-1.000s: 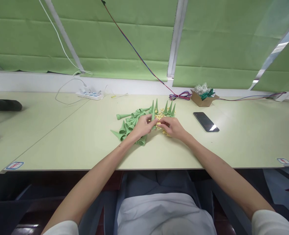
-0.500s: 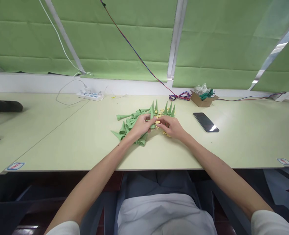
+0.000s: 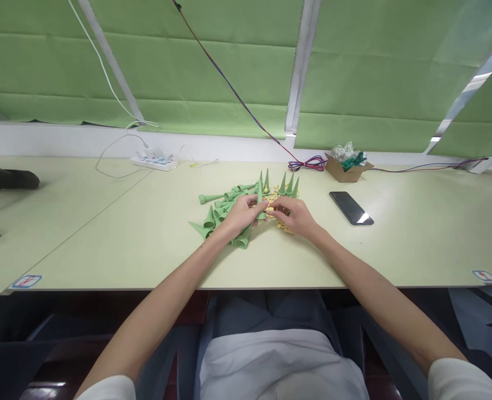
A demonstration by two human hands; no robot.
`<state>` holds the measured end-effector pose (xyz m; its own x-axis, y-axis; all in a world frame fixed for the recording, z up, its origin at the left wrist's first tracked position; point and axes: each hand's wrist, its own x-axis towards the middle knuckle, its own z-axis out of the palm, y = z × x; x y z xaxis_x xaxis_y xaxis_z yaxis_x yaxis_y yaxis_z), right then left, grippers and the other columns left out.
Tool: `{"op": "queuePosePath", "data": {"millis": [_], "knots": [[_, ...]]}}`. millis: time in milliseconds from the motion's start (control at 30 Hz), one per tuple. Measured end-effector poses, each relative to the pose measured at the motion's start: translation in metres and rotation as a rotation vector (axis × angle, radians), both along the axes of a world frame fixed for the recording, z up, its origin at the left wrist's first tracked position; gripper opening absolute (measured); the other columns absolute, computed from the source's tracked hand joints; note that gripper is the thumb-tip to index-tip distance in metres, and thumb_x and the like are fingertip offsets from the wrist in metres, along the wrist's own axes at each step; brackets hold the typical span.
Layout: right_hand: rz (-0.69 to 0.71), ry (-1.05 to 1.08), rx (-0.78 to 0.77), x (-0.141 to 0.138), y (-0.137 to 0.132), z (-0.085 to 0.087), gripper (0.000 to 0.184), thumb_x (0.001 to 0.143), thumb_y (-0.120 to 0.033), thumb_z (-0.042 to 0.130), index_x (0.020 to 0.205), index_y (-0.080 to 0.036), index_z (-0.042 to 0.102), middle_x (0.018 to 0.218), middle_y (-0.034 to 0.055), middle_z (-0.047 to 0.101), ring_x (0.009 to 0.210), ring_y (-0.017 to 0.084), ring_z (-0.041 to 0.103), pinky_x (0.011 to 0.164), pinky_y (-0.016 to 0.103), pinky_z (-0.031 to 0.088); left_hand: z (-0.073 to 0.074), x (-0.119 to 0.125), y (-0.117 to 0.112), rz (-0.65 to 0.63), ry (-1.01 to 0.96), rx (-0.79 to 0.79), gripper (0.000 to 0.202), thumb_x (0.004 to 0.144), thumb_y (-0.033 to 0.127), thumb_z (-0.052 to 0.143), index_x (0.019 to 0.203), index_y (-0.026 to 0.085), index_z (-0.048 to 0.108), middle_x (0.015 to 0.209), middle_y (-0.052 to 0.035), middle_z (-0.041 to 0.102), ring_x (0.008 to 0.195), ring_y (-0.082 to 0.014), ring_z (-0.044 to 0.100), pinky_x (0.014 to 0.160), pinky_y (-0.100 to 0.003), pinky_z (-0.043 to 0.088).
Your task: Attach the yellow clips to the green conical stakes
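Near the middle of the table, my left hand (image 3: pixel 246 212) is closed around a green plastic cone (image 3: pixel 259 193), which stands point up. My right hand (image 3: pixel 291 214) pinches a small yellow piece (image 3: pixel 269 209) close against the cone's right side; fingers partly hide it. Between and behind the hands lies a heap of small yellow pieces (image 3: pixel 273 198). Several green cones (image 3: pixel 289 184) stand upright behind my right hand, and others stand behind my left. A pile of loose green cones (image 3: pixel 220 208) lies to the left, partly covered by my left hand and forearm.
A black phone (image 3: pixel 351 208) lies to the right. Behind it are a small cardboard box (image 3: pixel 346 173) with plastic wrap and a coiled red-blue cable (image 3: pixel 308 163). A white power strip (image 3: pixel 156 161) sits at the back left. The table's front edge (image 3: pixel 271 288) runs close to my body.
My hands stay at almost the same place. The yellow piece in my right fingers has shifted slightly at the cone's side.
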<state>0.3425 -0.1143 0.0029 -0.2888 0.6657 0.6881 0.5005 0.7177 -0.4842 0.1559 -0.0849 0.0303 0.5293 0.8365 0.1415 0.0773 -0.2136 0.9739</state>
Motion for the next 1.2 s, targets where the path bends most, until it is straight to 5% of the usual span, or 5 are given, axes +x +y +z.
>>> {"op": "queuePosePath", "data": {"millis": [300, 667, 933, 1200], "knots": [[0.013, -0.025, -0.01, 0.0003, -0.0016, 0.0007, 0.017, 0.092, -0.028, 0.062, 0.08, -0.018, 0.067, 0.071, 0.0016, 0.064, 0.057, 0.011, 0.05, 0.059, 0.025, 0.042, -0.0029, -0.0022, 0.0019, 0.019, 0.065, 0.114, 0.036, 0.083, 0.051, 0.067, 0.081, 0.015, 0.063, 0.082, -0.0076, 0.066, 0.057, -0.0119, 0.056, 0.039, -0.021, 0.034], [0.005, -0.048, -0.047, 0.0006, -0.0023, 0.0004, 0.021, 0.094, -0.03, 0.059, 0.08, -0.019, 0.07, 0.071, 0.002, 0.066, 0.056, 0.011, 0.05, 0.058, 0.026, 0.042, -0.001, -0.0018, 0.0003, 0.005, 0.049, 0.072, 0.033, 0.082, 0.048, 0.068, 0.08, 0.015, 0.062, 0.082, -0.0066, 0.064, 0.058, -0.0117, 0.055, 0.038, -0.02, 0.033], [0.013, 0.008, -0.014, -0.0014, -0.0013, -0.0004, 0.019, 0.096, -0.033, 0.058, 0.107, -0.02, 0.066, 0.092, 0.0066, 0.069, 0.068, 0.014, 0.059, 0.058, 0.026, 0.047, 0.0046, 0.0006, -0.0024, 0.004, -0.065, -0.07, 0.034, 0.078, 0.047, 0.072, 0.084, 0.014, 0.066, 0.081, -0.0062, 0.064, 0.062, -0.0135, 0.06, 0.036, -0.02, 0.033], [0.026, 0.003, 0.022, -0.0002, 0.0002, -0.0011, 0.016, 0.096, -0.033, 0.058, 0.091, -0.02, 0.065, 0.081, 0.0045, 0.066, 0.066, 0.014, 0.056, 0.06, 0.027, 0.046, 0.0011, 0.0007, -0.0007, 0.013, -0.03, -0.049, 0.034, 0.079, 0.046, 0.072, 0.086, 0.013, 0.067, 0.08, -0.0062, 0.064, 0.059, -0.0133, 0.061, 0.037, -0.02, 0.035]]}}
